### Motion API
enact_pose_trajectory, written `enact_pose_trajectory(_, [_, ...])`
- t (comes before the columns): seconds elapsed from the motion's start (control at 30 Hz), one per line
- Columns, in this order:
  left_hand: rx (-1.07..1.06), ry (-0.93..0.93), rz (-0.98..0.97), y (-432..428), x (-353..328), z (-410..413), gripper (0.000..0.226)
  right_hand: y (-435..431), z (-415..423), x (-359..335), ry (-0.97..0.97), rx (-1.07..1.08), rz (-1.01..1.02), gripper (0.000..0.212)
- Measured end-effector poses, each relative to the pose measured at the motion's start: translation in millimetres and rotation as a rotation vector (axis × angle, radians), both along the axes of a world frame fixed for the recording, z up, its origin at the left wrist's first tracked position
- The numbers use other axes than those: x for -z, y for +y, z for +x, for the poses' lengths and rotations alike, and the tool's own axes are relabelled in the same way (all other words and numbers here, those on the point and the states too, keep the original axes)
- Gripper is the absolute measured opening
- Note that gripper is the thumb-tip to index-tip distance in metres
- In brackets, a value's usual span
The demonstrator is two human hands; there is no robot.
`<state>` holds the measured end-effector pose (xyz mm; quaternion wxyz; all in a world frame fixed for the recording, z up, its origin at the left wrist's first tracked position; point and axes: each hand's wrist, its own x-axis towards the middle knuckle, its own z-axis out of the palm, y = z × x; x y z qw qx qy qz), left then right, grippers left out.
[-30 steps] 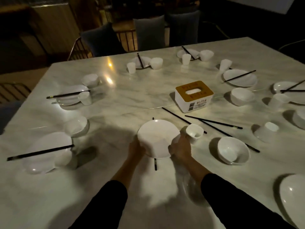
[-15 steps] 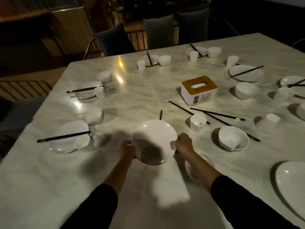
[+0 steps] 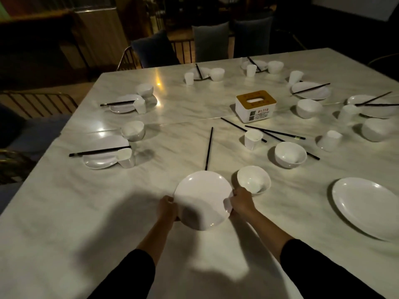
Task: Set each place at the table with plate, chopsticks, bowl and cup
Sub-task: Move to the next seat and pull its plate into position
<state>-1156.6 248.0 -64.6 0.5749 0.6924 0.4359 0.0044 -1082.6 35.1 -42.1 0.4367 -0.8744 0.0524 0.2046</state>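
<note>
Plate is located near-centre on the table, gripped by both hands: left hand curls round the rim at 9 o'clock, right hand at 3 o'clock. Whether it lies flat cannot be told. Bowl stands just beside it at 2 o'clock. One chopstick lies at 12 o'clock, and the cup is beyond at 1 o'clock. Step in hand: positioning the plate. The next move probably requires release, then laying paired chopsticks across it.

Dim room, soft blur, glare on table
</note>
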Motion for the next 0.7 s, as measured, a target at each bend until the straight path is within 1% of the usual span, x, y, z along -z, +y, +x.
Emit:
enact_pose_trajectory(0.07, [0.009, 0.025, 0.013, -4, 9, -6, 0.022, -6, -9, 3, 0.017, 0.028, 0.015, 0.004])
enact_pose_trajectory(0.17, [0.036, 0.046, 0.082, -11, 13, -12, 0.026, -15, -18, 5, 0.047, 0.044, 0.010, 0.015])
enact_pose_trajectory(0.3, [0.088, 0.050, 0.090, -21, -3, -12, 0.027, -25, -18, 5, 0.056, 0.024, -0.040, 0.006])
enact_pose_trajectory(0.37, [0.150, 0.105, 0.114, -18, -7, -5, 0.023, -26, -14, -1, 0.055, -0.033, -0.077, 0.015])
enact_pose_trajectory(0.43, [0.254, 0.213, 0.244, -14, -16, 7, 0.013, -23, -6, -8, 0.047, -0.149, -0.152, 0.010])
enact_pose_trajectory(0.47, [0.307, 0.259, 0.340, -13, -21, 15, 0.009, -20, 1, -15, 0.039, -0.186, -0.201, 0.016])
enact_pose_trajectory(0.5, [0.337, 0.280, 0.429, -13, -27, 25, 0.015, -17, 8, -23, 0.016, -0.207, -0.240, 0.025])
enact_pose_trajectory(0.53, [0.358, 0.282, 0.489, -12, -32, 35, 0.023, -13, 18, -28, 0.020, -0.209, -0.252, 0.029])
enact_pose_trajectory(0.57, [0.375, 0.268, 0.504, -13, -39, 47, 0.027, -9, 32, -35, 0.037, -0.212, -0.245, 0.028])
enact_pose_trajectory(0.63, [0.417, 0.218, 0.497, -12, -49, 76, 0.027, -1, 63, -49, 0.037, -0.202, -0.212, 0.023])
enact_pose_trajectory(0.7, [0.458, 0.154, 0.465, -12, -56, 108, 0.030, 4, 96, -64, -0.005, -0.219, -0.194, 0.020])
